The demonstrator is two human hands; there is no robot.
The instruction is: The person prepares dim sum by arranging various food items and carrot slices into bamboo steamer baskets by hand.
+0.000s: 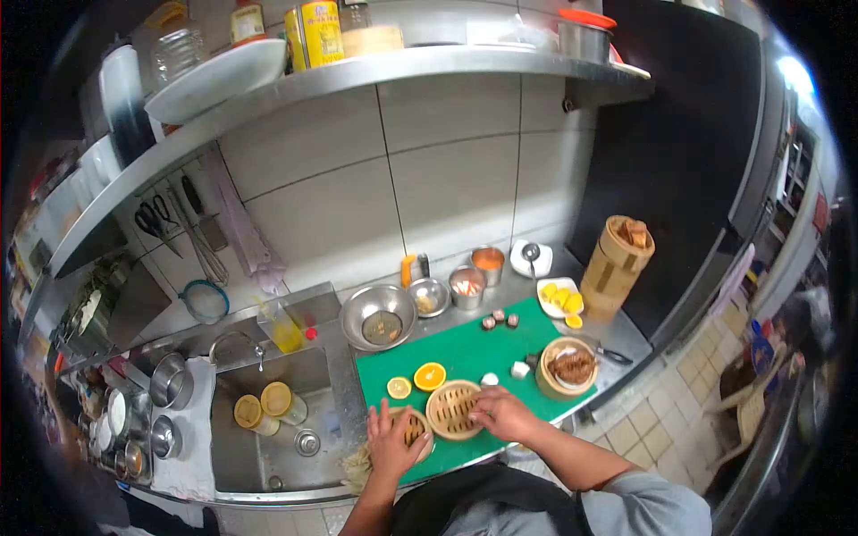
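My left hand [396, 444] lies over a small round bamboo steamer basket [416, 432] at the front edge of the green cutting board [478, 364], its fingers spread. Beside it sits a second bamboo steamer basket [453, 409] with a slatted bottom. My right hand [502, 414] has its fingers closed at that basket's right rim; the fingertips are partly hidden. Behind the baskets lie an orange half [430, 376] and a smaller lemon-coloured half [399, 387]. White pieces [520, 369] are on the board to the right of the baskets.
A bamboo steamer with brown food [571, 366] stands at right, near a tall steamer stack [617, 268]. Metal bowls [378, 317], cups [467, 288] and a plate of lemon pieces [560, 297] line the back. The sink [237, 456] is left; a shelf [429, 61] overhangs.
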